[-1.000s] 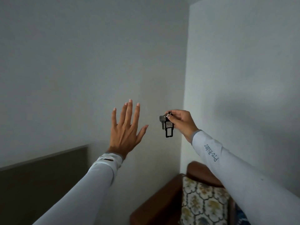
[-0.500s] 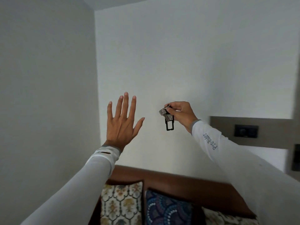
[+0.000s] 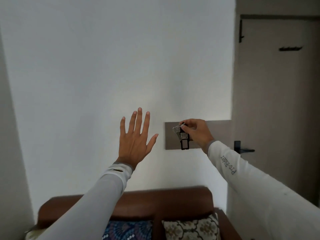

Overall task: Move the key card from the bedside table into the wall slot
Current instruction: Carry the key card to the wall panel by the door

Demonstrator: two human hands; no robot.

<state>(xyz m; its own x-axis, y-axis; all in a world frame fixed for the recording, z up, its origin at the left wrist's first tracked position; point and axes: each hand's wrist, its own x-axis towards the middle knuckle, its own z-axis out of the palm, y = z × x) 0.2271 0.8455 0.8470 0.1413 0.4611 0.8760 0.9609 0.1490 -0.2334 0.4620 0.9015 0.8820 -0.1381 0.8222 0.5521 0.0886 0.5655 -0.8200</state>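
My right hand (image 3: 197,131) pinches the key card (image 3: 183,142), a black frame-shaped tag hanging from a ring together with a metal key. The tag dangles in front of a grey-brown wall panel (image 3: 220,132) on the white wall. Hand and tag hide whatever slot that panel carries. My left hand (image 3: 136,139) is raised to the left of the tag, palm toward the wall, fingers spread, holding nothing.
Below stands a brown sofa back (image 3: 155,200) with patterned cushions (image 3: 190,227). At the right is a door (image 3: 277,101) with a black handle (image 3: 242,148). A wall corner (image 3: 229,170) juts out between panel and door.
The view has swung right: the wall corner and sofa slid left, and the panel and door came into sight. The hanging tag is now in front of the panel. Both hands keep their poses.
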